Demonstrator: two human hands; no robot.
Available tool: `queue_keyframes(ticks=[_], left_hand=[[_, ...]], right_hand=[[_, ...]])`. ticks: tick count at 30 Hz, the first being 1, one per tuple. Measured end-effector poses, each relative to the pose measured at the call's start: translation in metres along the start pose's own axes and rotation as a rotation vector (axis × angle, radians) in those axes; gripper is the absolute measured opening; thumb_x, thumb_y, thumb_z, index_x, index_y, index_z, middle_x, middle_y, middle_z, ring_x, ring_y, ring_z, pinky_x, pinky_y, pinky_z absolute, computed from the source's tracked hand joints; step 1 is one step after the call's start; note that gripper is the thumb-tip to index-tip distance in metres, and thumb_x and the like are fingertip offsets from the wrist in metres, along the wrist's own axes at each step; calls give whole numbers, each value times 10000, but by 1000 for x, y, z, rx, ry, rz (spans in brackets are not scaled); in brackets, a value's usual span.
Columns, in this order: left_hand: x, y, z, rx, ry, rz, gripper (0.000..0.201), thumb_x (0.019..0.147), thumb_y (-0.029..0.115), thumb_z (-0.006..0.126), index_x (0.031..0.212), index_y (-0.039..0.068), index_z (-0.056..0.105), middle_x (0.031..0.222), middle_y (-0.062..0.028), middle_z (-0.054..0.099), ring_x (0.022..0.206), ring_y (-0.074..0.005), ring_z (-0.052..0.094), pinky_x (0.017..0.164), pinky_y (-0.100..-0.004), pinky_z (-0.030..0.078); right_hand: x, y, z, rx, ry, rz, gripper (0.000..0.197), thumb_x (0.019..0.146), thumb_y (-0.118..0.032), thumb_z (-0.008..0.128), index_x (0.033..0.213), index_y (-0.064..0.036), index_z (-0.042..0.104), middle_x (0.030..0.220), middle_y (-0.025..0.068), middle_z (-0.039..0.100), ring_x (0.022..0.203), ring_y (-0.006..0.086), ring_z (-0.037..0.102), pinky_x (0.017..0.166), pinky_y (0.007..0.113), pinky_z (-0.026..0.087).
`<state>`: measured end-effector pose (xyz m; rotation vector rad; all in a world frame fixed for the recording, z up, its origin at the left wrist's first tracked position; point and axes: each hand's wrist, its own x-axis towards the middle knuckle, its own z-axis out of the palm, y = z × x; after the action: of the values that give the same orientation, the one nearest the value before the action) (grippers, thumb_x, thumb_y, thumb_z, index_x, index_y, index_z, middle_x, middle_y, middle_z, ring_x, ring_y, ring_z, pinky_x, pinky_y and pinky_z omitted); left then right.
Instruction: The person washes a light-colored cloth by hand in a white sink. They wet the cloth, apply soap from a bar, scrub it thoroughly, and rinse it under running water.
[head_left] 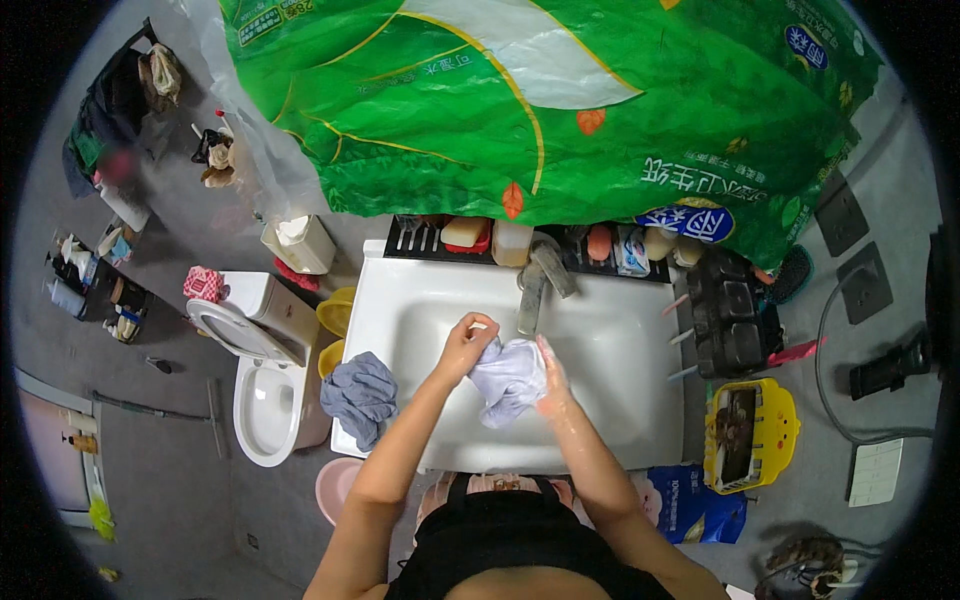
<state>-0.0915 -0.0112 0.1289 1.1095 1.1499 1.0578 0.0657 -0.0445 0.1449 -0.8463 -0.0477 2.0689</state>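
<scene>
Over the white sink basin [620, 360], a pale lavender-white cloth [508, 380] hangs bunched between my two hands. My left hand [466, 346] grips its upper left part, fingers curled inward. Against the cloth's right side, my right hand [553, 380] holds on with its thumb side toward the tap; the skin looks wet, with whitish suds. What the cloth is, a garment or a rag, I cannot tell. Just beyond it stands the metal faucet [532, 300]. A crumpled grey-blue cloth [360, 398] lies on the sink's left rim, beside my left forearm.
A big green plastic package [420, 120] spans the area above the sink. Soaps and a bottle [512, 243] line a black rack behind the faucet. The toilet [268, 405] and a pink basin [338, 488] are at left, a yellow basket [778, 435] at right.
</scene>
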Motion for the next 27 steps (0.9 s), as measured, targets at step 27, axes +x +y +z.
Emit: queue_keyframes(ticks=[27], left_hand=[[-48, 7, 85, 745, 228, 768, 233, 750, 202, 540, 549, 87, 569, 472, -114, 496, 397, -268, 485, 386, -359, 362]], right_hand=[[47, 54, -37, 572, -584, -182, 303, 836, -364, 438, 698, -97, 473, 644, 22, 488, 548, 149, 492, 543, 286, 422]])
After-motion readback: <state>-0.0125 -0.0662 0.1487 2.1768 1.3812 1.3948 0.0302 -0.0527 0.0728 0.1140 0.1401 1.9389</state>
